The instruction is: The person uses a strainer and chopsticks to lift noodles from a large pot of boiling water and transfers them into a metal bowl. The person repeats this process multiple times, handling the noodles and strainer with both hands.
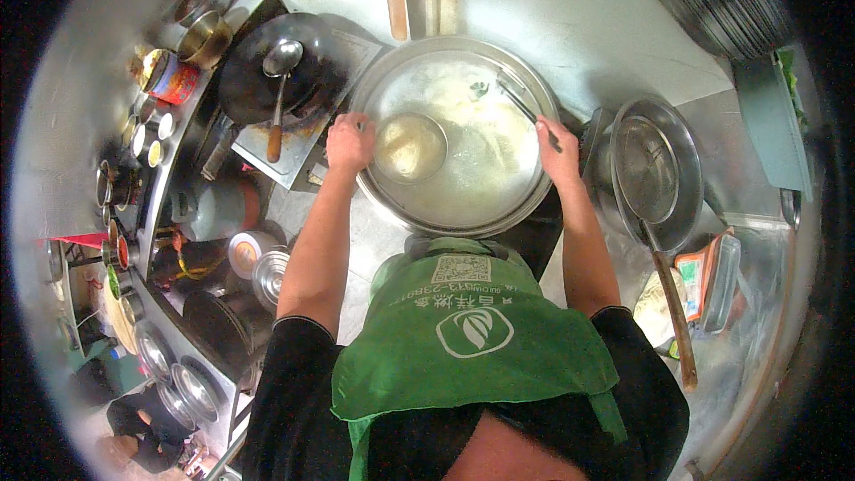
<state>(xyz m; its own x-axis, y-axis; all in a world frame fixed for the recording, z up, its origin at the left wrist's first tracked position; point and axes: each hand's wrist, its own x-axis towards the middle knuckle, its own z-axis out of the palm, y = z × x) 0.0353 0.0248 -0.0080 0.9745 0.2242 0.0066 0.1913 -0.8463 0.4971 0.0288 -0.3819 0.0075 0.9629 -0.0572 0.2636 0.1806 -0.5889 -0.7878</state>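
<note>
A wide steel pot of steaming, cloudy liquid stands before me. My left hand is closed at its left rim, around what looks like the handle of a round strainer. The strainer sits in the liquid beside that hand; most of its handle is hidden by my fist. Over the right rim, my right hand grips dark chopsticks, their tips pointing to the far side of the pot. Close to those tips floats a green leaf. Pale noodle-like strands show blurred under the steam.
Left is a black wok with a steel ladle. Condiment containers line the shelf beyond. On the right, a wooden-handled strainer lies in a steel bowl. Another person is partly visible at lower left.
</note>
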